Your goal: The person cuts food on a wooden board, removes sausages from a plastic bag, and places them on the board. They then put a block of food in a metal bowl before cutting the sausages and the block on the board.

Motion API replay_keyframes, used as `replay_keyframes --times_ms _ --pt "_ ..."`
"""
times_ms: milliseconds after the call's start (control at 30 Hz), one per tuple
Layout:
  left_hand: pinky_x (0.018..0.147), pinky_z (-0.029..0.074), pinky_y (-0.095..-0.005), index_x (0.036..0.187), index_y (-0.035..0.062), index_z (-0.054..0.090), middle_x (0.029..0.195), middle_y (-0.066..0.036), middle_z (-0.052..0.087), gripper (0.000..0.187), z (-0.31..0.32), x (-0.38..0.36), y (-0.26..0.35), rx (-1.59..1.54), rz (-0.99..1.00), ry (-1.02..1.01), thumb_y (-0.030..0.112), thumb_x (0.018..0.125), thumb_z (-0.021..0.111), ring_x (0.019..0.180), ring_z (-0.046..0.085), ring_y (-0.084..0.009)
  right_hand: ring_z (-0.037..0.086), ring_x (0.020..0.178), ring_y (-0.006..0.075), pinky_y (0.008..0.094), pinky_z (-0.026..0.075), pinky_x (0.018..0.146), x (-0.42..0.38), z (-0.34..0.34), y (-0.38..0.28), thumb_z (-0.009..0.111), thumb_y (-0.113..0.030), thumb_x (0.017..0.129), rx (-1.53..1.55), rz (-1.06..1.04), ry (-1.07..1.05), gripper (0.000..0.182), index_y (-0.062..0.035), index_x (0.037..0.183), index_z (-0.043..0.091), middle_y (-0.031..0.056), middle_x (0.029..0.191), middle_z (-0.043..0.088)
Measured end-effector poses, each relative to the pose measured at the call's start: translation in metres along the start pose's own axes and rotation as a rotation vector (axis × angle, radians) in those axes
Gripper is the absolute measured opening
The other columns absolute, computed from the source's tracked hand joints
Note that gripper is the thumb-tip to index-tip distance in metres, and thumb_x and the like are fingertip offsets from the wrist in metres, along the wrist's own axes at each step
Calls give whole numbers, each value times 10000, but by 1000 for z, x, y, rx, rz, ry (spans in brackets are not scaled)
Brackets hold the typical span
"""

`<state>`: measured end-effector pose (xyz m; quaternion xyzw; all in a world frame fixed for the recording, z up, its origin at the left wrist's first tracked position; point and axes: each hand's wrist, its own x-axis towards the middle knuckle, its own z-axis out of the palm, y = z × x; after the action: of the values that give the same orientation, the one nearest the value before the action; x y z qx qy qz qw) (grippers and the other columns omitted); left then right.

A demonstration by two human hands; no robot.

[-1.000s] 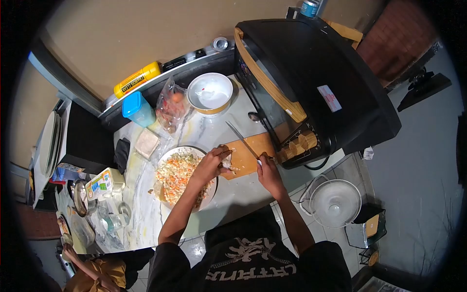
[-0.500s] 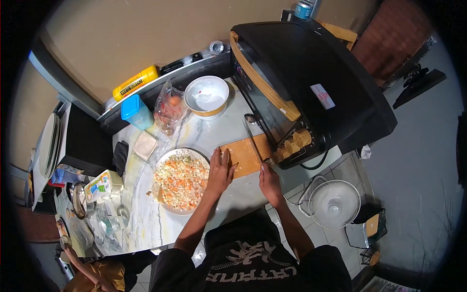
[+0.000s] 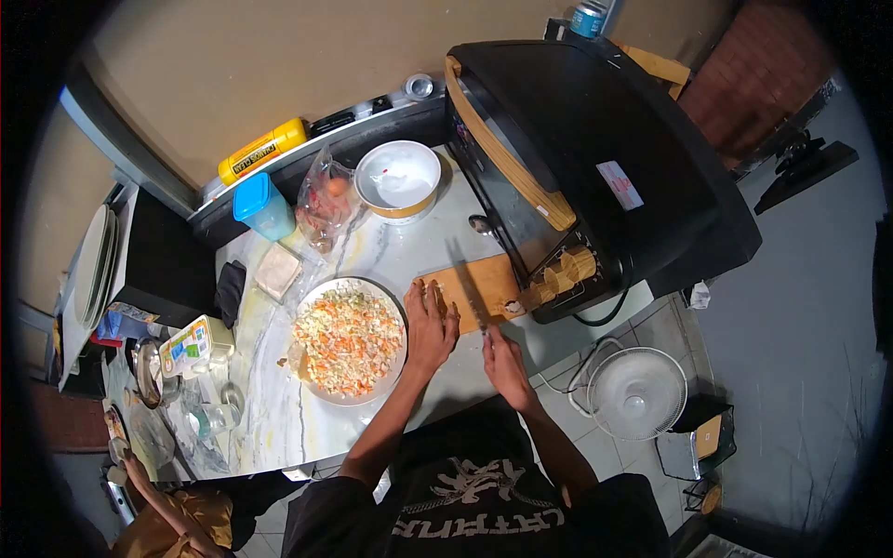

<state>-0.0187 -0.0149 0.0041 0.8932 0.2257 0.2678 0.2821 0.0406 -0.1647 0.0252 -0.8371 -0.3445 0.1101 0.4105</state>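
A wooden cutting board (image 3: 476,286) lies on the marble counter below the oven. My left hand (image 3: 430,327) rests on the board's left part, its fingers bent; anything under the fingertips is hidden. The handle of a knife (image 3: 473,290) is in my right hand (image 3: 503,359), with the blade over the board, pointing away from me and slightly blurred. A small pale piece (image 3: 513,306) sits at the board's right edge. Left of my left hand stands a large plate (image 3: 401,358) heaped with chopped white and orange food (image 3: 346,337).
Beyond the board are a white bowl (image 3: 398,177), a spoon (image 3: 481,224), a bag of food (image 3: 326,206) and a blue-lidded container (image 3: 263,209). A black oven (image 3: 605,139) stands right. Another person's arm (image 3: 160,502) shows at lower left.
The knife and my right hand have moved left and toward me, away from the small piece at the board's right edge. My left hand has shifted slightly to the right.
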Motion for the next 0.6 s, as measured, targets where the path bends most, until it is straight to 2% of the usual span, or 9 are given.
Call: replay_keyframes --times_ms 33,233,300,333,433,467,600 --pt "1057 199 -530 1290 -114 338 1338 -374 271 556 -2 1 1 2 -3 4 147 839 533 1246 265 -502 541 733 465 484 402 568 2 -2 2 475 -35 881 -9 -3 54 36 -1 893 467 261 718 550" --pt "1045 223 -530 1285 -118 334 1329 -363 287 533 3 -1 0 84 5 -14 147 858 509 1227 284 -501 539 757 476 496 397 576 -1 15 9 466 -36 888 -51 74 57 28 -10 898 468 266 748 567" --pt "1046 224 -527 1287 -116 332 1328 -354 294 516 5 -1 -2 95 27 12 142 871 494 1227 285 -498 537 756 479 498 402 577 -9 17 1 473 -38 887 32 79 -59 41 -8 915 471 267 747 566" --pt "1046 224 -527 1287 -116 332 1328 -354 294 516 5 -2 -2 95 29 9 142 871 494 1227 285 -498 537 747 477 505 400 571 -12 16 -2 481 -40 885 51 15 -42 64 -2 936 476 267 743 565" --pt "1052 218 -522 1286 -117 336 1334 -349 292 507 5 -1 -1 89 21 15 153 884 486 1231 287 -491 540 710 468 496 399 549 -11 13 2 479 -38 887 -5 15 78 79 1 956 482 260 717 558" --pt "1056 213 -521 1287 -118 335 1335 -347 294 519 6 -2 0 103 11 10 172 887 491 1236 285 -487 545 687 456 480 401 550 -10 8 6 468 -27 889 46 110 83 80 4 961 484 255 701 554" --pt "1073 193 -515 1297 -120 326 1341 -339 296 567 9 -3 1 208 26 7 229 890 513 1263 270 -471 554 667 436 458 406 550 -3 7 16 468 -11 879 -49 153 103 69 9 941 493 242 693 554"
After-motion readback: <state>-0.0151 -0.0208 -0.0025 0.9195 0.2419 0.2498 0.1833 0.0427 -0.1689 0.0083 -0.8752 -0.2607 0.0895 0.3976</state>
